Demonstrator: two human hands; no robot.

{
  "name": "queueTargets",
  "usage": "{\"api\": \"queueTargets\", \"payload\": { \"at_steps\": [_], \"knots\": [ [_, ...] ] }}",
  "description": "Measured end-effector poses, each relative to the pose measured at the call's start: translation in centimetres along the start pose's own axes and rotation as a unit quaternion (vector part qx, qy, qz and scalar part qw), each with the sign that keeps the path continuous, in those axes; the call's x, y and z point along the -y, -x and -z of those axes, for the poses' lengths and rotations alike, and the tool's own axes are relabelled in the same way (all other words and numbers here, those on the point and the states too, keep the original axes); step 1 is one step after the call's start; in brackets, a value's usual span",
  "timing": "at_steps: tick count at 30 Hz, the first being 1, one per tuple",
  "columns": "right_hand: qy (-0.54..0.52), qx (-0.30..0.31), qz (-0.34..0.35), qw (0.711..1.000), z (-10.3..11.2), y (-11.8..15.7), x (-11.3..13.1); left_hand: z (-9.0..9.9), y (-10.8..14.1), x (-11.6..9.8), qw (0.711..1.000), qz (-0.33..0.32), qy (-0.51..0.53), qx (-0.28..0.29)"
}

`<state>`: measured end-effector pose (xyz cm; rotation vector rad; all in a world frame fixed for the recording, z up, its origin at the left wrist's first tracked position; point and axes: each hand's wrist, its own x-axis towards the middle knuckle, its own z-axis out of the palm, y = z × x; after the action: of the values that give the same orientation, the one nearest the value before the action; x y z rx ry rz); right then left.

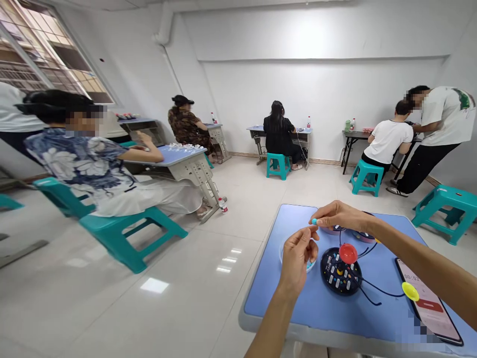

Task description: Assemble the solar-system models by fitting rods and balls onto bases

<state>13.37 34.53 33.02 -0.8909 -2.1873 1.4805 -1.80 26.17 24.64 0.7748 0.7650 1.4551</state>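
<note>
My right hand (337, 216) pinches a small turquoise bead (314, 222) between thumb and fingertips above the blue desktop. Just below it is my left hand (300, 251), fingers curled and thumb pressed to the index finger; whatever lies between them, if anything, is too small to make out. Under the left hand, a white round dish (310, 267) is mostly hidden. A round black base (341, 283) with white labels and thin black wires stands beside it. A red cup (348, 253) and a yellow cup (410, 291) sit on wires. Further round pieces are partly covered by my right hand.
A phone (428, 298) showing a timer lies at the right of the blue desk (298, 318). Teal stools (447, 206) stand around the room. Several people sit or stand at other desks. A bottle (222, 205) stands on the floor at left.
</note>
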Motion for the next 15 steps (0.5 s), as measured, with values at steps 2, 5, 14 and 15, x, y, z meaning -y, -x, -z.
{"api": "queueTargets", "payload": {
  "at_steps": [2,5,14,15],
  "knots": [
    [-0.011,0.001,0.0,1.0,-0.2,0.7,-0.5,-1.1,-0.3,0.2,0.998,0.019,0.055,0.022],
    [0.001,-0.012,0.007,1.0,-0.3,1.2,-1.2,-2.1,-0.5,0.6,0.994,0.041,0.1,0.029],
    [0.093,-0.044,0.075,0.992,0.8,1.5,-1.0,-2.3,-2.1,-0.4,0.995,0.075,0.041,0.041],
    [0.104,-0.046,0.08,0.99,0.8,1.6,-0.9,-2.2,-2.1,-0.5,0.995,0.077,0.031,0.047]
  ]
}}
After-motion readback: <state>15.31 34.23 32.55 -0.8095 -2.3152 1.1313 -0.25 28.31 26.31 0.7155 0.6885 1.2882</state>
